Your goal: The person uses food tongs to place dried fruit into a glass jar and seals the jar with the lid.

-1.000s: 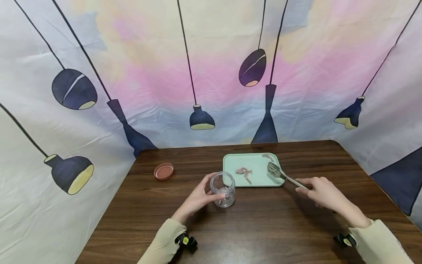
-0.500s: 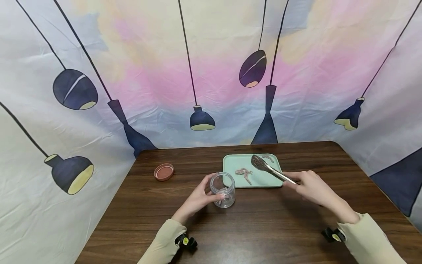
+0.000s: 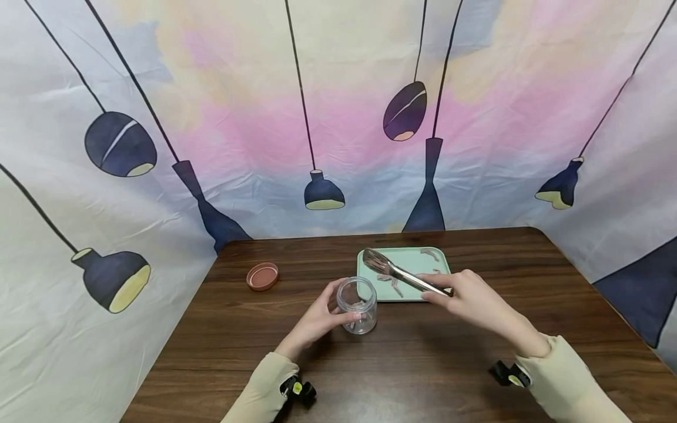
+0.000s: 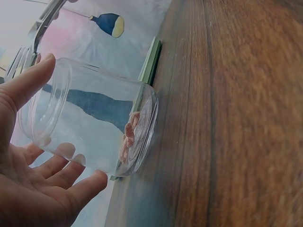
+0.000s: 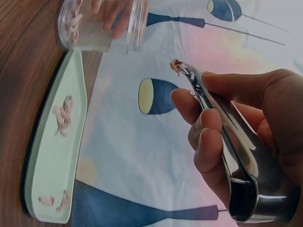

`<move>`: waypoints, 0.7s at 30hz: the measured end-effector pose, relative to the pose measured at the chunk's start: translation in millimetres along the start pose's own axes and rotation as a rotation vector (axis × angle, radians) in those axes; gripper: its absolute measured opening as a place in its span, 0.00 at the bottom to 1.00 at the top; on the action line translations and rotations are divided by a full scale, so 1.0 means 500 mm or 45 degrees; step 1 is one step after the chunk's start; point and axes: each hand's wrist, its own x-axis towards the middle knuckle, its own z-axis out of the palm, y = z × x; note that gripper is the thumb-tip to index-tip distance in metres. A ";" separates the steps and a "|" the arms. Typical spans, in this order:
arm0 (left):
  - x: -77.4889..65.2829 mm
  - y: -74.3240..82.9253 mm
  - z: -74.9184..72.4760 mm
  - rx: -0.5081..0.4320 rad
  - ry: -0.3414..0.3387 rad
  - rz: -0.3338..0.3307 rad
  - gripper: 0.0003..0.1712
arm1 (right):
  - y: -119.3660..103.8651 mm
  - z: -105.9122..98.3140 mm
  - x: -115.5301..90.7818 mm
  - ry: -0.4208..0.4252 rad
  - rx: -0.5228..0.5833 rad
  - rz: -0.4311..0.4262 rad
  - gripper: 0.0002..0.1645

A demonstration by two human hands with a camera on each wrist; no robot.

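Note:
My left hand (image 3: 317,322) holds a clear jar (image 3: 365,320) upright on the table, thumb on one side and fingers round the other. Small pinkish shreds (image 4: 129,135), perhaps meat, lie on the jar's bottom in the left wrist view. Metal tongs (image 3: 404,276) are gripped in my right hand (image 3: 473,299), their head raised over the left part of a mint-green tray (image 3: 407,256), up and right of the jar mouth. A small pinkish shred (image 5: 175,66) is pinched at the tongs' tip. More pinkish shreds (image 5: 63,116) lie on the tray.
A reddish-brown round lid (image 3: 262,276) lies on the dark wooden table (image 3: 296,258), left of the jar. Behind the table's far edge hangs a cloth backdrop (image 3: 238,117) printed with lamps.
My right hand has carried the tongs leftward across the tray, from its right side towards the jar. The left hand and jar have stayed in place.

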 end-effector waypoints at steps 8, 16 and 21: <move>-0.001 0.001 0.001 0.009 -0.009 -0.008 0.47 | -0.007 0.031 0.012 -0.036 -0.046 -0.106 0.23; -0.003 0.000 -0.001 0.020 -0.018 -0.005 0.47 | -0.005 0.056 0.013 -0.076 -0.092 -0.160 0.22; -0.002 0.001 -0.002 0.018 -0.018 -0.007 0.47 | -0.004 0.064 0.014 -0.065 -0.101 -0.184 0.22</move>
